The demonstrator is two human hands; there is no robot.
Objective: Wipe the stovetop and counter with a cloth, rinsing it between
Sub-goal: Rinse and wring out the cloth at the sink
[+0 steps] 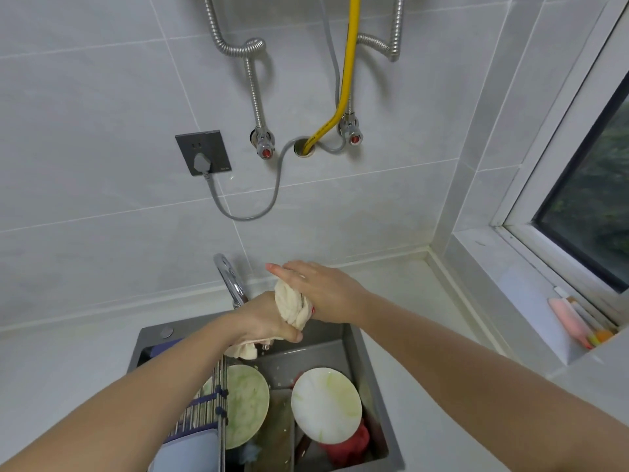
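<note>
Both hands wring a cream terry cloth point(292, 306) above a dark steel sink point(371, 366).

The left hand point(263, 323) has its fingers curled tight round the lower end of the twisted cloth, whose loose tail hangs below it; the right hand point(321, 289) clasps the upper end, its fingers wrapped over the top. The cloth is held just in front of the curved chrome tap point(230, 279), over the back of the basin. Below lie two soiled round plates, one greenish point(246, 405) and one white point(326, 405), the white one resting on something red point(350, 444), beside a metal rack point(204, 408) at the basin's left. Behind, the grey tiled wall carries a dark socket with a plug point(203, 152), corrugated metal hoses point(253, 83) and a yellow pipe point(348, 73). Pastel utensils point(575, 321) lie on the window sill point(524, 284) at right.
</note>
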